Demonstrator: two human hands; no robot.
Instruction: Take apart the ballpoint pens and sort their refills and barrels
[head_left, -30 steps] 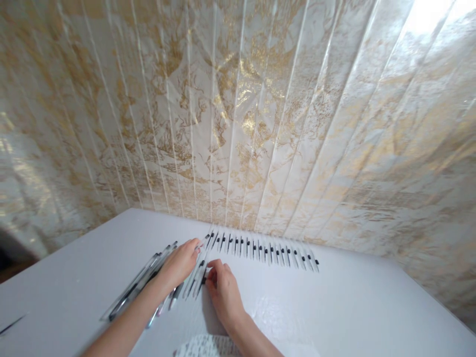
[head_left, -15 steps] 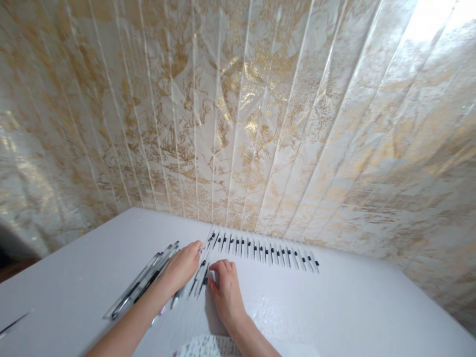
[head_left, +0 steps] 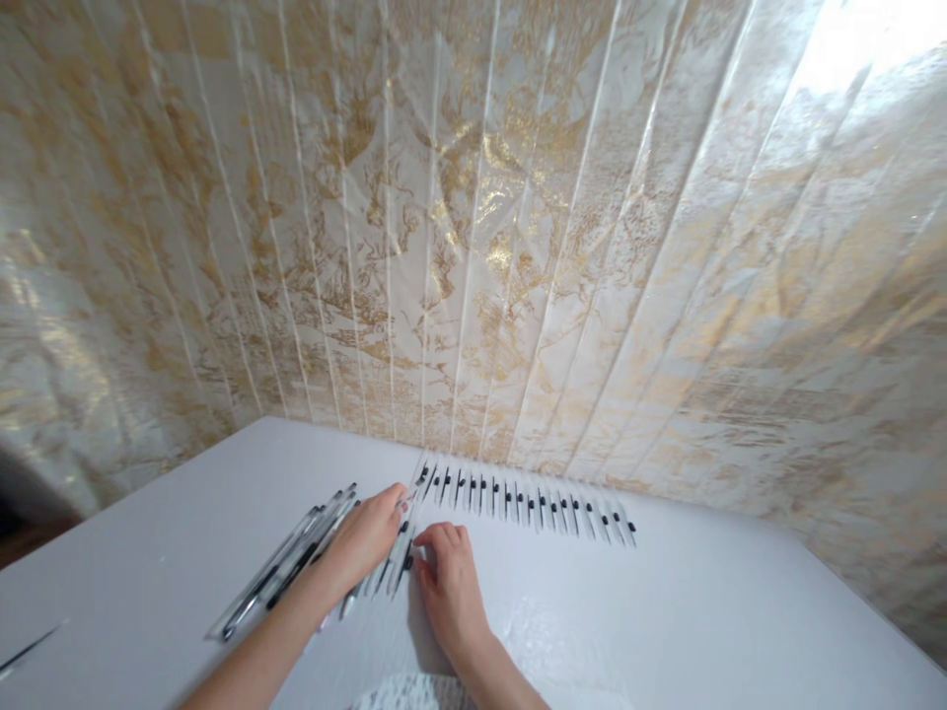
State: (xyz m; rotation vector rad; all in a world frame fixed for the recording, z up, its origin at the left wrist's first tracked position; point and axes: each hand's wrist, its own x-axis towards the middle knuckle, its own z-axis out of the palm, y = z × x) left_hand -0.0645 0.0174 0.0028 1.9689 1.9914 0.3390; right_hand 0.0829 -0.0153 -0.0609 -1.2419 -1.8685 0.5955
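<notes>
My left hand is closed in a pinch at the left end of a row of slim pens with clear-white barrels and black parts. A pen seems to run out from its fingertips, though the fingers cover part of it. Below, a few more such pens lie slanted side by side. My right hand rests to the right of these, thumb and forefinger apart, the tips at or almost at the outermost pen; contact is hard to tell.
Left of my left hand lies a loose pile of clear, black and silver pens, partly under my forearm. One thin dark pen lies at the far left of the white table. Behind the table hangs a shiny gold-patterned sheet.
My hands have barely moved; the left fingertips sit slightly lower and more to the right. The view has shifted a little, and the pen row looks the same.
</notes>
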